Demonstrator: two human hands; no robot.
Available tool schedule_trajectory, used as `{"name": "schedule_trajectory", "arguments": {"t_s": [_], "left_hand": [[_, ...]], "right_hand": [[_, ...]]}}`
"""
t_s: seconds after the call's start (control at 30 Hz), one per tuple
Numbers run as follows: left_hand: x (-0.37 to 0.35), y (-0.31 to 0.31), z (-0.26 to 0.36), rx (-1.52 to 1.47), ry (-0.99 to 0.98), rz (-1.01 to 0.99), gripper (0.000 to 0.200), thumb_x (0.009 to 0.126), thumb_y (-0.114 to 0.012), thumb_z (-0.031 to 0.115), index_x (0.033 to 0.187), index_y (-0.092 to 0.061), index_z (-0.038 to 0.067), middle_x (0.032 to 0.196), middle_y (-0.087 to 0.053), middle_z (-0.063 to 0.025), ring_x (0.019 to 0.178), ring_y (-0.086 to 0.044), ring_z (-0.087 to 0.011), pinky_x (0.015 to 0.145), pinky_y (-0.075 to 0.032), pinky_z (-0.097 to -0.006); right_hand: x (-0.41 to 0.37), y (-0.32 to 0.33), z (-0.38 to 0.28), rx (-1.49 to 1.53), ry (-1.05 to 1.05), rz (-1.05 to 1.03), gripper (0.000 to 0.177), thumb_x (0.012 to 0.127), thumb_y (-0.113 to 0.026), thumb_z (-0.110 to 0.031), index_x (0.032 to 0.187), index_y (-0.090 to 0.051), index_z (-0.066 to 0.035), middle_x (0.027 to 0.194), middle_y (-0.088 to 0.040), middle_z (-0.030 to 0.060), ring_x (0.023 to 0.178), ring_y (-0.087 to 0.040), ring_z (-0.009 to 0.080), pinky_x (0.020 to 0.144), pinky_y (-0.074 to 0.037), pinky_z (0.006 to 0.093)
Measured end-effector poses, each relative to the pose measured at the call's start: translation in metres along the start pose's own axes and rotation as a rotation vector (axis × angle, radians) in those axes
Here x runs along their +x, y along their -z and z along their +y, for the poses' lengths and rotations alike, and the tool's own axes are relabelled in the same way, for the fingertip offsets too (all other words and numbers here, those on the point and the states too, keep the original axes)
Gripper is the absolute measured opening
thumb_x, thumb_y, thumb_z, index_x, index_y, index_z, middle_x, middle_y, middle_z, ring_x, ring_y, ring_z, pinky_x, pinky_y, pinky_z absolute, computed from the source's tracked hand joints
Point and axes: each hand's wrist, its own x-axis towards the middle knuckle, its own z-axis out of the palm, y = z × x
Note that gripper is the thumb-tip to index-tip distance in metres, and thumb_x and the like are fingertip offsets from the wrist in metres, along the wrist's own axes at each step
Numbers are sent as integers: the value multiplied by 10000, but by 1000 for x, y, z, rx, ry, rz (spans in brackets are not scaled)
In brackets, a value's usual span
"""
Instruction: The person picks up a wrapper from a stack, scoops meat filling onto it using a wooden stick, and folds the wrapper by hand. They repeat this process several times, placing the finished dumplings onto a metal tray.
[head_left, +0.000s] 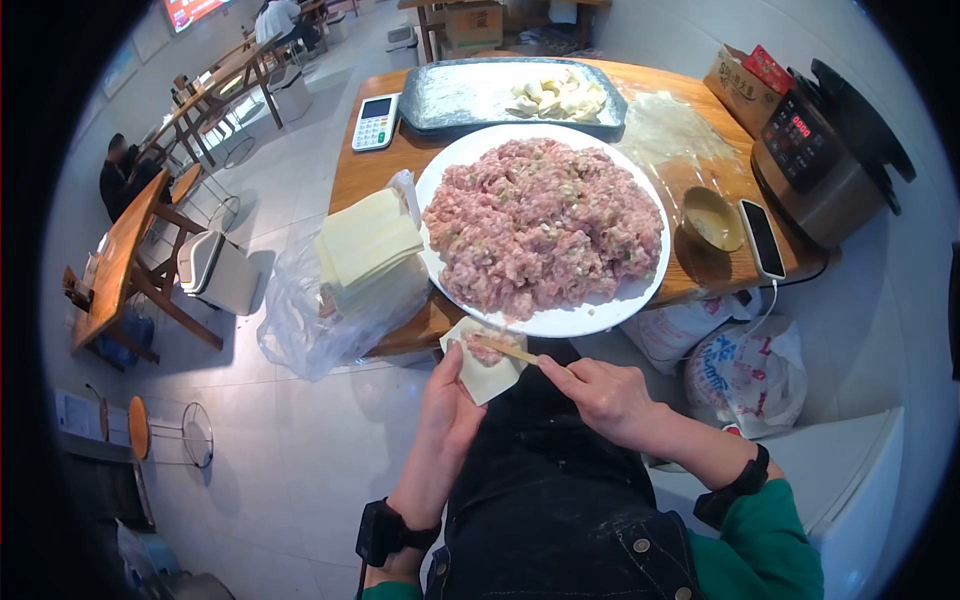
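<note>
A square dough wrapper (487,379) lies across the fingers of my left hand (450,405), which holds it from below with the thumb on its edge. On the wrapper sits a small lump of minced meat (482,350). My right hand (598,392) grips a flat wooden stick (516,350), whose tip touches that lump. Just beyond both hands is a large white plate (590,318) heaped with minced meat mixed with green bits (545,225). To its left, a stack of wrappers (368,240) rests on a clear plastic bag (345,325).
Behind the plate, a floured tray (455,92) holds several folded dumplings (560,97). A card terminal (376,122) stands left of it. At right are a small bowl (712,218), a charging phone (762,238), an electric cooker (825,150) and a cardboard box (740,88). Filled bags (745,370) sit below.
</note>
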Motion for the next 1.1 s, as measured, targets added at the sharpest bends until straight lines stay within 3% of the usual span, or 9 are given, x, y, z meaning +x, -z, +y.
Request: {"name": "schedule_trajectory", "arguments": {"t_s": [0.17, 0.23, 0.37, 0.5, 0.57, 0.67, 0.73, 0.97, 1.1], "left_hand": [[-8, 18, 7, 87, -34, -10, 392, 965, -353, 236, 1293, -363, 22, 1274, -474, -122, 1193, -450, -252, 1027, -344, -424], [-12, 22, 9, 77, -46, -144, 383, 958, -367, 228, 1287, -373, 31, 1266, -482, -112, 1172, -467, -248, 1018, -350, -424], [-17, 9, 15, 79, -82, -283, 366, 950, -375, 242, 1266, -399, 57, 1225, -511, -100, 1140, -490, -236, 1005, -356, -421], [-3, -2, 32, -51, -94, -715, 332, 935, -339, 271, 1162, -445, 53, 1110, -543, -124, 1181, -457, -249, 994, -360, -421], [-11, -30, 39, 232, -260, -827, 339, 943, -333, 303, 1152, -433, 56, 1077, -548, -143, 1195, -437, -285, 994, -356, -433], [-19, -46, 32, 204, -326, -702, 479, 947, -323, 388, 1295, -311, 59, 1199, -487, -184, 1219, -404, -315, 1003, -345, -448], [-25, -52, 26, 242, -366, -479, 645, 930, -308, 479, 1394, -159, 57, 1341, -374, -206, 1266, -349, -312, 1026, -325, -444], [-20, -47, 16, 151, -438, -594, 704, 889, -481, 418, 1379, -175, 14, 1370, -342, -201, 1281, -331, -311, 1054, -299, -439], [-17, -52, 10, 289, -482, -406, 589, 903, -516, 258, 1357, -236, 7, 1373, -340, -196, 1260, -366, -305, 1041, -326, -432]], "right_hand": [[2, 12, 14, 213, 31, 171, 449, 744, -583, -4, 1178, -561, -117, 726, -600, 44, 623, -611, 179, 511, -483, 300], [9, 20, 13, 632, -87, -21, 390, 800, -582, -23, 1183, -557, -97, 703, -619, 64, 630, -621, 159, 522, -476, 271], [26, 23, 10, 854, -202, -171, 410, 890, -505, -65, 1296, -460, -95, 634, -567, 31, 587, -558, 86, 570, -448, 229], [42, 39, 2, 970, -199, -232, 472, 892, -474, -34, 1351, -382, -101, 679, -559, 22, 602, -536, 71, 591, -438, 220], [47, 34, 1, 884, -52, -95, 465, 830, -515, 12, 1280, -481, -100, 712, -581, 31, 604, -565, 113, 570, -459, 238], [50, 28, -2, 175, 204, 419, 426, 682, -587, 12, 1086, -628, -118, 736, -599, 47, 602, -587, 198, 499, -479, 301], [50, 34, -4, 116, 220, 443, 435, 679, -590, 4, 1091, -628, -129, 732, -596, 38, 596, -583, 184, 496, -477, 294], [41, 30, -7, 33, 170, 380, 454, 673, -601, -23, 1103, -628, -167, 764, -611, 21, 605, -585, 157, 508, -488, 269], [31, 18, -2, 35, 171, 437, 423, 690, -612, -34, 1095, -626, -154, 830, -643, 29, 630, -614, 170, 530, -505, 265]]}}
